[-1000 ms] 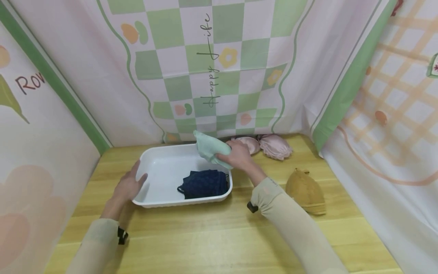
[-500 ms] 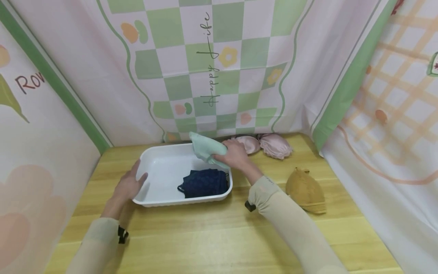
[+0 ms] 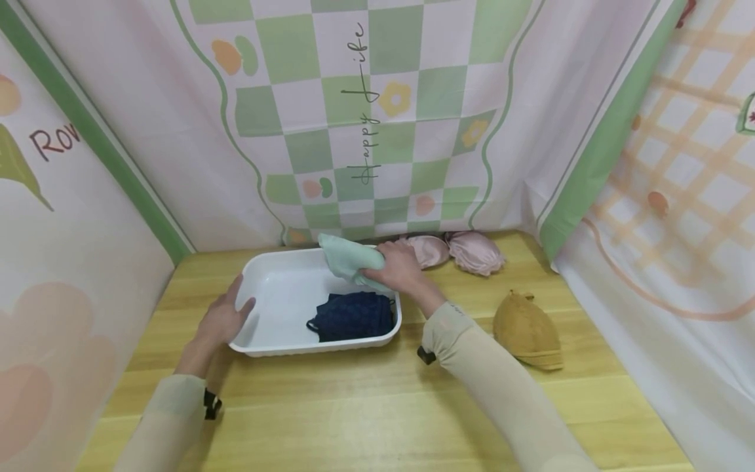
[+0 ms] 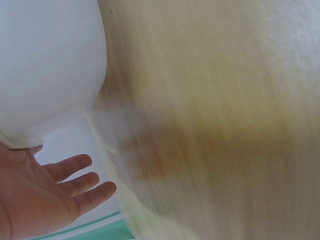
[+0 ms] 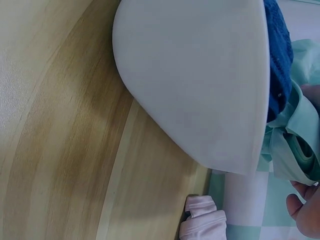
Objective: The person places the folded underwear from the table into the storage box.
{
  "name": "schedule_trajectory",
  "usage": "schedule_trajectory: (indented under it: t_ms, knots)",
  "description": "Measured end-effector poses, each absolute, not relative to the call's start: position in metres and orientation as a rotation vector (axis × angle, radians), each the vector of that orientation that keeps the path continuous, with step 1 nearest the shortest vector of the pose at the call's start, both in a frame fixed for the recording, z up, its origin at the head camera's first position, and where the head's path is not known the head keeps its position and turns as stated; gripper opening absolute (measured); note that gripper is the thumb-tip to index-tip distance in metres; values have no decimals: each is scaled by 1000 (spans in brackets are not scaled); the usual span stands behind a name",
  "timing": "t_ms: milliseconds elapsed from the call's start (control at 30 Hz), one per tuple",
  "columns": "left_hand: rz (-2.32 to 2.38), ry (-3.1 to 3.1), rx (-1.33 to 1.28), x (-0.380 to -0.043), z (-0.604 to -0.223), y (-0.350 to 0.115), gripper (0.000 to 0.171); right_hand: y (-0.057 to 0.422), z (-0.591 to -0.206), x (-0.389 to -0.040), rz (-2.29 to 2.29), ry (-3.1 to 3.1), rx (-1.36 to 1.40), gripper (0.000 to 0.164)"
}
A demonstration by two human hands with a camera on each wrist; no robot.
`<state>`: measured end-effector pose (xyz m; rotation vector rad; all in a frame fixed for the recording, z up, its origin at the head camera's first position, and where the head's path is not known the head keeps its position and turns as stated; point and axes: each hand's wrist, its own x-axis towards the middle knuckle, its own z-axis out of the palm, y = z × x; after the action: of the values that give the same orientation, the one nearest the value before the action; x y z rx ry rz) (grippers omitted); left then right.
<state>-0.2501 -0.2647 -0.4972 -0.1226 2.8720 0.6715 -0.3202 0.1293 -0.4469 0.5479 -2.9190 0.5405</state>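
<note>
In the head view my right hand [image 3: 402, 267] grips a folded mint-green bra [image 3: 348, 257] above the far right part of a white plastic tray [image 3: 268, 308]. Smooth mint fabric folds show beside the fingers in the right wrist view. Inside the tray, at its right end, lies a folded navy bra [image 3: 356, 316] with a thin strap. My left hand [image 3: 221, 320] rests at the tray's left rim, its thumb over the inner side. Three loosely extended fingers [image 4: 80, 187] stay outside the tray wall in the left wrist view.
Two pink bras [image 3: 474, 252] lie along the table's back edge, right of the tray. A folded mustard bra [image 3: 527, 331] sits at the right on the wooden table [image 3: 342, 406]. Printed cloth [image 3: 383, 131] hangs behind and on both sides.
My right hand has moved a little to the left with the mint-green bra, further over the tray. The left hand, tray and navy bra stay where they were.
</note>
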Motion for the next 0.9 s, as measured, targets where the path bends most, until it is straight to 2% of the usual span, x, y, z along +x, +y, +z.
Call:
schedule_trajectory:
  t_ms: [633, 900]
  knots:
    - [705, 2867, -145, -251, -497, -266, 79, 114, -453, -330, 408, -2940, 613, 61]
    - [698, 2871, -136, -250, -498, -266, 79, 110, -456, -333, 334, -2964, 622, 65]
